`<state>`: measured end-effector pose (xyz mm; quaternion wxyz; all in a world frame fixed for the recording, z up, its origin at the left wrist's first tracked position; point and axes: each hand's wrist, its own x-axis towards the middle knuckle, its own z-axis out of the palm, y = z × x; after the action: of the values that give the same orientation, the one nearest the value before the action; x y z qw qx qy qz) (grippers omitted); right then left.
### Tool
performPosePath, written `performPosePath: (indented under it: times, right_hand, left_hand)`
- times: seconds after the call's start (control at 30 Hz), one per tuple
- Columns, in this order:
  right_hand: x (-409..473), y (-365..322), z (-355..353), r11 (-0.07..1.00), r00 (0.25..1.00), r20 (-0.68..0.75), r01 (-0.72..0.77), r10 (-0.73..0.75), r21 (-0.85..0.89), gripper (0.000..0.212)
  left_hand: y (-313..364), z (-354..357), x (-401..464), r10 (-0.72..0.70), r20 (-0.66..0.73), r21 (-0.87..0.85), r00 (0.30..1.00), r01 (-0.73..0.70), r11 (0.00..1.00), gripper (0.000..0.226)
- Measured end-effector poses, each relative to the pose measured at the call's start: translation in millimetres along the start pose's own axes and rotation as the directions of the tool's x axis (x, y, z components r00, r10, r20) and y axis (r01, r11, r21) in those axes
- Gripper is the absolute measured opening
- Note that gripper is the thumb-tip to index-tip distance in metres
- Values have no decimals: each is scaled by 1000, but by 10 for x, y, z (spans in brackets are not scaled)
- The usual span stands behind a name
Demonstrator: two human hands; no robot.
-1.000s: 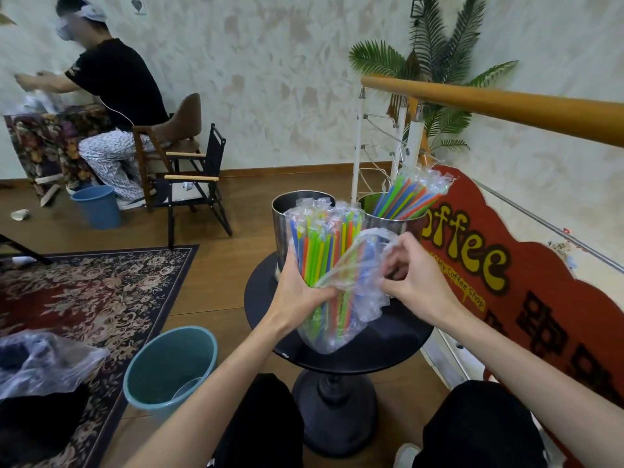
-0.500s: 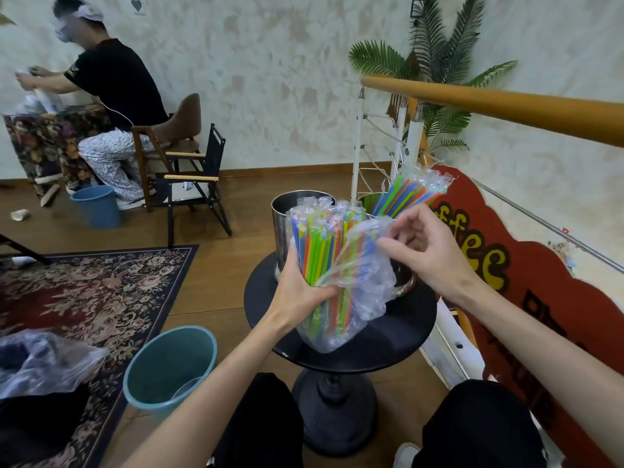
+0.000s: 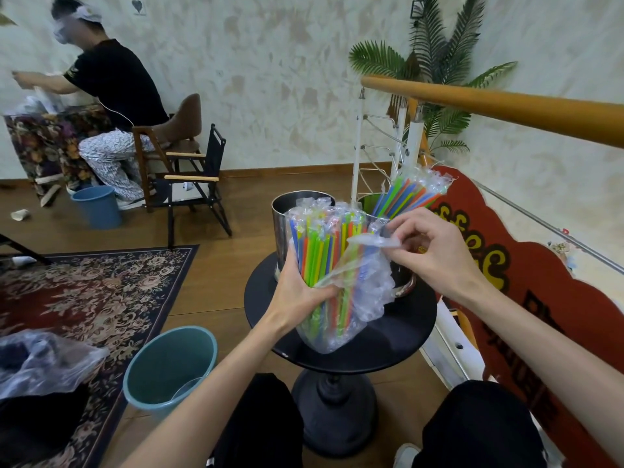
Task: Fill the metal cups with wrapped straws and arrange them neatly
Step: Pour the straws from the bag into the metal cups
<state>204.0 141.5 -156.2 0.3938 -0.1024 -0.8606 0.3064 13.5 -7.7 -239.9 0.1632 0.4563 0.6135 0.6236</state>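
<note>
One bundle of wrapped straws (image 3: 324,265) in a clear plastic bag (image 3: 364,292), upright over the round black worktop (image 3: 398,336). Left hand (image 3: 300,292) grips the bundle round its middle, fingers curled. Right hand (image 3: 429,244) pinches the bag's loose top edge, just right of the bundle's upper end.

Two metal cups: left cup (image 3: 283,224) directly behind the bundle, a few wrapper tips showing at its rim; right cup (image 3: 368,202) behind the right hand, holding a second batch of straws (image 3: 412,194) fanned out and tilted right. Both cups sit on the far half of the worktop; near half under the hands is bare.

Worktop edge close below the bundle. Left of the left forearm, one teal bin (image 3: 169,366) on the floor. Right of the right arm, red coffee sign (image 3: 526,288) and wooden handrail (image 3: 506,106) hem in that side. Further left: patterned rug (image 3: 87,292), second blue bin (image 3: 96,206), two chairs (image 3: 189,170), one seated person (image 3: 111,92).
</note>
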Motion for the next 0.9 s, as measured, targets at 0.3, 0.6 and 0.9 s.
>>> performPosePath:
  times: [0.3,0.6,0.9]
  right_hand:
    - [-43,47,41,983,984,170,78,-49,-168,32]
    - [-92,12,89,998,978,198,-59,61,-16,39]
    - [44,-40,107,991,993,110,-23,38,-134,11]
  left_hand:
    - [-12,11,15,2,-14,12,1000,-2,1000,91]
    - [-8,8,25,24,-14,20,1000,-24,1000,88]
    - [26,11,9,20,-17,11,1000,-20,1000,90]
